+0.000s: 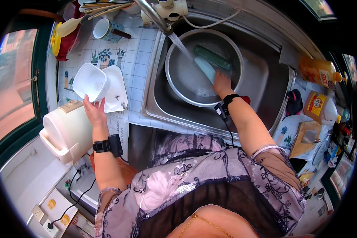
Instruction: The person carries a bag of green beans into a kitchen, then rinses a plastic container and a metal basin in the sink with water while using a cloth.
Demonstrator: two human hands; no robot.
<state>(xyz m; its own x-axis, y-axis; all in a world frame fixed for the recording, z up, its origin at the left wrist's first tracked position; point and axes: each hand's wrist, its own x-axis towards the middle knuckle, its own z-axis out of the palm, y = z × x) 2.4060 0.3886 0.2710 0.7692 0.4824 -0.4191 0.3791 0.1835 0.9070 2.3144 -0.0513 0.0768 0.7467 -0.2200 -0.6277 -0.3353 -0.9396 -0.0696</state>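
My left hand (95, 112) grips the near edge of a white square bowl (89, 80), which overlaps a white tray (116, 86) with small dark scraps on it. My right hand (222, 84) reaches into a round steel basin (170, 80) in the sink and holds one end of a pale blue-green long object (205, 69); its exact kind is unclear. Beside it in the water lies a dark green cucumber-like vegetable (212, 56). Water runs from the metal faucet (157, 17) into the basin, and some foam floats near my right hand.
A cream rice cooker (68, 131) stands left of my left arm. A patterned mug (111, 31) and chopsticks (107, 9) are at the back left. The steel sink (258, 74) surrounds the basin. Bottles (318, 71) and a cutting board with a cleaver (305, 138) sit at right.
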